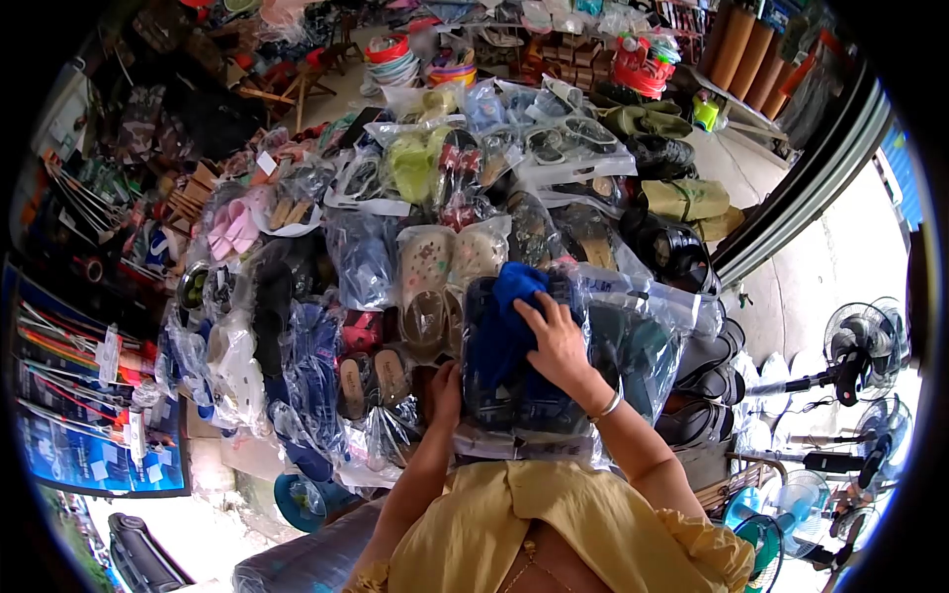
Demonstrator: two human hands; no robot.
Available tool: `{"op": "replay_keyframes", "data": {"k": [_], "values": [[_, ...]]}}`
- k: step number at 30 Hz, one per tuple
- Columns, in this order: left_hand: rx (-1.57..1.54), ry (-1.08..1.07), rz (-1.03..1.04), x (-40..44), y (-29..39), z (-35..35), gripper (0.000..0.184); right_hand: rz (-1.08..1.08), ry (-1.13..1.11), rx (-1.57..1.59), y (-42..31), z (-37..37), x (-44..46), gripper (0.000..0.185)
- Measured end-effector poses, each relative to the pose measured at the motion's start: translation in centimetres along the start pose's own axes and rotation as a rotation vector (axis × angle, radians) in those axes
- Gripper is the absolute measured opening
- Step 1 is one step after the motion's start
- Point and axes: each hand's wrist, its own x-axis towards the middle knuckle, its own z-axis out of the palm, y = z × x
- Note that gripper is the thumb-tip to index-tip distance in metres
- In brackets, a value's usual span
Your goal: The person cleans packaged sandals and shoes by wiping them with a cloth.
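My right hand presses a bunched blue cloth onto a clear plastic bag of dark blue slippers, its fingers bent over the cloth. My left hand is closed at the left edge of that same bag, with its fingertips partly hidden. Left of the bag are brown-soled slippers and a bag of beige patterned clogs. On the right lies another bag, with dark green slippers inside.
Bagged footwear covers the stand all around. Several fans and black shoes are at the right. A blue display board leans at the left. Stacked basins and rolled brown sheets stand at the back.
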Motion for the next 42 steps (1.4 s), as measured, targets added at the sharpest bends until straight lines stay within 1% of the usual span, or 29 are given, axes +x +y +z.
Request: {"op": "replay_keyframes", "data": {"k": [3, 5, 6, 8, 10, 11, 12, 14, 15, 17, 18, 20, 23, 24, 27, 29, 30, 32, 33, 35, 36, 38, 39, 40, 42], "values": [[-0.041, -0.019, -0.004, 0.3, -0.1, 0.1, 0.022, -0.009, 0.04, -0.011, -0.1, -1.7, 0.4, 0.087], [-0.062, -0.024, -0.005, 0.2, -0.2, 0.2, 0.022, -0.105, -0.026, 0.132, 0.0, -2.2, -0.6, 0.086], [-0.06, -0.026, -0.006, 0.3, -0.3, 0.2, 0.021, -0.106, -0.081, 0.176, 0.2, -1.8, -1.2, 0.085], [-0.056, -0.027, -0.01, 0.3, -0.6, 0.1, 0.021, -0.061, -0.206, 0.099, 0.7, -1.0, -2.1, 0.085], [0.025, 0.014, 0.052, -0.2, 0.1, 0.3, 0.021, 0.006, -0.065, 0.068, 1.1, -0.4, -1.7, 0.085], [0.03, 0.014, 0.051, -0.4, 0.5, 0.4, 0.021, 0.045, -0.011, 0.076, 1.5, -0.3, -1.5, 0.084], [-0.019, 0.012, 0.019, -0.4, 0.5, 0.5, 0.02, 0.085, 0.013, 0.058, 0.9, -1.2, -1.0, 0.085], [-0.07, 0.012, -0.005, -0.1, 0.8, 0.5, 0.02, 0.081, 0.029, 0.036, 0.4, -2.4, -0.7, 0.085], [-0.089, -0.007, -0.009, 0.0, 0.6, 0.3, 0.02, 0.077, 0.03, 0.037, 0.4, -2.6, -0.8, 0.085], [-0.112, -0.028, -0.018, 0.1, 0.0, 0.3, 0.02, -0.057, -0.048, 0.19, 0.6, -2.8, -1.8, 0.085], [-0.119, -0.02, -0.026, 0.0, 0.2, 0.5, 0.019, -0.082, -0.109, 0.155, 0.8, -2.4, -2.4, 0.084], [-0.124, -0.011, -0.038, -0.1, 0.7, 0.7, 0.019, -0.051, -0.157, 0.043, 1.2, -1.5, -3.0, 0.085], [-0.054, -0.009, 0.023, -0.1, 0.3, 0.4, 0.019, 0.084, -0.043, 0.002, 1.4, -1.8, -1.9, 0.085], [-0.051, -0.006, 0.019, 0.0, 0.1, 0.4, 0.021, 0.078, 0.016, -0.034, 1.3, -2.3, -1.6, 0.086], [-0.053, -0.01, 0.031, 0.2, -0.1, 0.2, 0.022, 0.082, 0.021, -0.005, 1.1, -3.8, -1.4, 0.085], [-0.062, -0.025, 0.032, 0.1, -0.2, 0.3, 0.022, 0.008, -0.032, 0.179, 1.3, -4.1, -2.5, 0.087], [-0.078, -0.021, 0.02, 0.1, 0.0, 0.4, 0.02, -0.006, -0.086, 0.19, 1.4, -3.7, -3.1, 0.086], [-0.092, -0.019, 0.002, 0.0, 0.3, 0.6, 0.018, 0.008, -0.18, 0.034, 1.8, -2.7, -3.8, 0.084], [-0.065, -0.015, 0.022, 0.1, 0.4, 0.5, 0.017, 0.012, -0.181, 0.034, 2.0, -2.6, -3.6, 0.084], [-0.034, -0.012, 0.04, -0.2, 0.4, 0.5, 0.017, 0.116, -0.033, 0.028, 2.3, -2.5, -2.8, 0.084], [-0.054, 0.002, 0.014, -0.3, 0.3, 0.5, 0.019, 0.117, -0.032, 0.031, 2.1, -2.9, -2.4, 0.084], [-0.077, 0.021, -0.003, 0.0, 0.3, 0.3, 0.022, 0.112, 0.045, 0.0, 1.7, -4.3, -1.8, 0.084], [-0.088, 0.0, 0.001, 0.2, -0.1, 0.2, 0.022, 0.101, 0.043, 0.069, 1.6, -4.9, -1.9, 0.085], [-0.1, -0.024, 0.002, 0.3, -0.5, 0.1, 0.022, 0.098, 0.04, 0.068, 1.7, -4.9, -2.2, 0.085], [-0.102, -0.028, -0.024, 0.5, -0.8, 0.0, 0.022, 0.03, -0.026, 0.117, 1.9, -4.7, -3.2, 0.084]]}}
